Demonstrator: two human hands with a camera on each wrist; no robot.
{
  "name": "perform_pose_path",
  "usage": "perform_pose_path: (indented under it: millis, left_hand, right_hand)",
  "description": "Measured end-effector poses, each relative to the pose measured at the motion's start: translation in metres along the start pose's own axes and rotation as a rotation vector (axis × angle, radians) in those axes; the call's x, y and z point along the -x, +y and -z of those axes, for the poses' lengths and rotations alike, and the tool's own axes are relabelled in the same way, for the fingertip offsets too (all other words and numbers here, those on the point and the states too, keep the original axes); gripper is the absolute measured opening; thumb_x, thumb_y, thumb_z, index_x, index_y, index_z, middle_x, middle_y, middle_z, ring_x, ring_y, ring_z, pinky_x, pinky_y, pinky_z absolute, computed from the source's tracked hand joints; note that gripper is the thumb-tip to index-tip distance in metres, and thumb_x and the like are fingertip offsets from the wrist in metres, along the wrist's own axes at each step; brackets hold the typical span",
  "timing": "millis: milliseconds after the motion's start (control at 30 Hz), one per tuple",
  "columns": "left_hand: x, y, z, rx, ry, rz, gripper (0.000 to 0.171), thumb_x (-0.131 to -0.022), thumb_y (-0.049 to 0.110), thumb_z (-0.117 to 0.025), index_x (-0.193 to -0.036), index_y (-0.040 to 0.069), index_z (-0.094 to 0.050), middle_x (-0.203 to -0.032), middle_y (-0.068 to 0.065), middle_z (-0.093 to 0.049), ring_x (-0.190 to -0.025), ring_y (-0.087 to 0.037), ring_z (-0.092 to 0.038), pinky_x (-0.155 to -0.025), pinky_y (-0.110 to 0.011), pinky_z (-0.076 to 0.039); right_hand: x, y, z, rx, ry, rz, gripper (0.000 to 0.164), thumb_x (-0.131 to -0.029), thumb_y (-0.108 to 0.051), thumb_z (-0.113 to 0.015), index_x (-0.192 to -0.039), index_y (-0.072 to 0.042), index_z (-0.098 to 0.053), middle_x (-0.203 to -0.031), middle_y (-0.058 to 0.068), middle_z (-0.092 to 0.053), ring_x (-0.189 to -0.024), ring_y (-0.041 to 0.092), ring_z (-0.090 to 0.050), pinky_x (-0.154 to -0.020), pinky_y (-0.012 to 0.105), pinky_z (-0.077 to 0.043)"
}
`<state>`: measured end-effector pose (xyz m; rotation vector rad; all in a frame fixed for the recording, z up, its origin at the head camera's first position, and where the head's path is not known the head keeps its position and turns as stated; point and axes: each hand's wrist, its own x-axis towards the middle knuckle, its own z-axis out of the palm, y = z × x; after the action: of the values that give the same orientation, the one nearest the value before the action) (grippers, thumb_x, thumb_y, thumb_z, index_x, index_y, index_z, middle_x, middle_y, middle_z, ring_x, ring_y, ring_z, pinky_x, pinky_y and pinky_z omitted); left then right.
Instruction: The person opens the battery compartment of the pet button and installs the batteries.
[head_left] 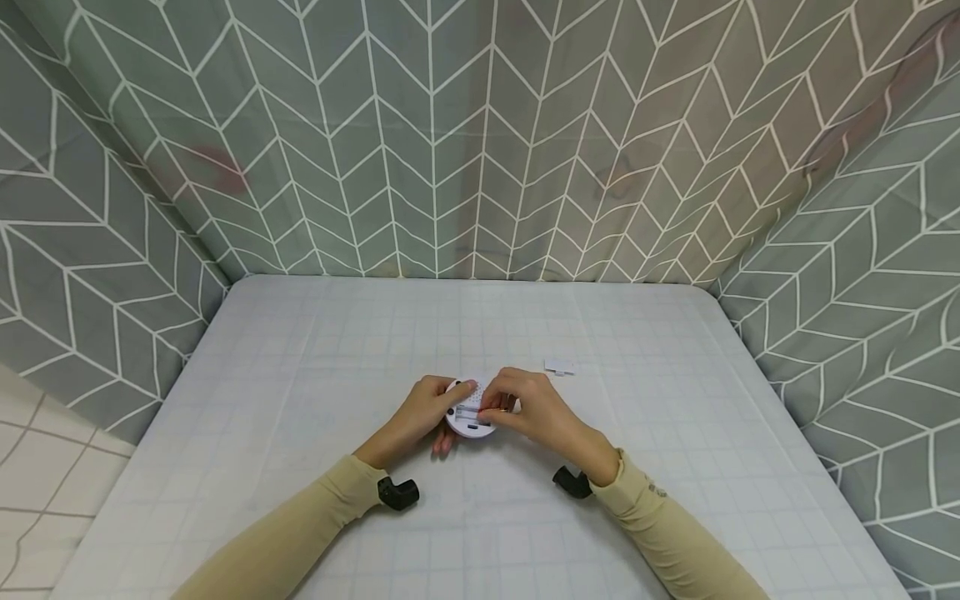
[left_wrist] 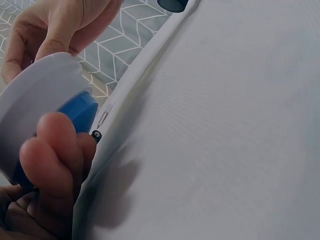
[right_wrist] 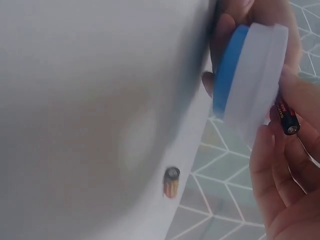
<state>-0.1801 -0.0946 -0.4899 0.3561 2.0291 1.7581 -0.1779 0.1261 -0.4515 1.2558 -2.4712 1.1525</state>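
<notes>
A round white device (head_left: 471, 429) with a blue face (right_wrist: 231, 70) is held up off the table, its back turned up and its battery compartment (head_left: 468, 412) uncovered. My left hand (head_left: 422, 410) grips it from the left, thumb on the back and fingers underneath. Between the thumb and fingers of my right hand (head_left: 534, 410) a dark AAA-type battery (right_wrist: 288, 120) is pinched at the compartment's right side. In the right wrist view its end sticks out beside the device's back. Another battery (right_wrist: 171, 182) lies on the table, hidden in the head view.
Beyond my right hand a small white battery cover (head_left: 558, 367) lies on the white tablecloth (head_left: 360, 333). Grey patterned curtains (head_left: 465, 167) enclose the table at the back and sides. A black wrist camera (head_left: 399, 493) sits at my left cuff, another (head_left: 572, 482) at my right.
</notes>
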Motion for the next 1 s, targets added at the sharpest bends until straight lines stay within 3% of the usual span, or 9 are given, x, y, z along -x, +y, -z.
perform_pose_path:
  millis: [167,567,1000]
  left_hand:
    - [-0.001,0.000,-0.001,0.015,-0.002,-0.002,0.058,-0.095,0.056,-0.057,-0.085,0.000,-0.061,-0.048,-0.017,-0.059,-0.031,-0.021,-0.052,-0.030,-0.039,-0.046]
    - [0.000,-0.002,0.000,0.019,-0.005,-0.014,0.056,-0.096,0.055,-0.056,-0.085,0.000,-0.061,-0.049,-0.017,-0.060,-0.031,-0.020,-0.052,-0.031,-0.038,-0.046]
    - [0.001,0.000,0.000,-0.007,-0.008,-0.021,0.053,-0.098,0.053,-0.055,-0.085,0.001,-0.060,-0.048,-0.015,-0.060,-0.031,-0.021,-0.054,-0.032,-0.040,-0.047]
  right_hand:
    - [-0.002,0.000,-0.005,0.023,0.020,0.028,0.020,-0.078,-0.019,-0.085,-0.087,-0.013,-0.068,-0.079,-0.003,-0.063,-0.069,0.009,-0.059,-0.057,0.022,-0.053]
    - [0.000,-0.001,-0.006,0.069,0.071,-0.055,0.025,-0.078,-0.029,-0.086,-0.084,-0.016,-0.065,-0.076,-0.005,-0.059,-0.069,0.008,-0.056,-0.057,0.020,-0.049]
    - [-0.001,-0.007,0.005,0.024,-0.004,-0.061,0.017,-0.080,-0.017,-0.084,-0.087,-0.014,-0.069,-0.080,-0.005,-0.066,-0.071,0.006,-0.062,-0.060,0.024,-0.055]
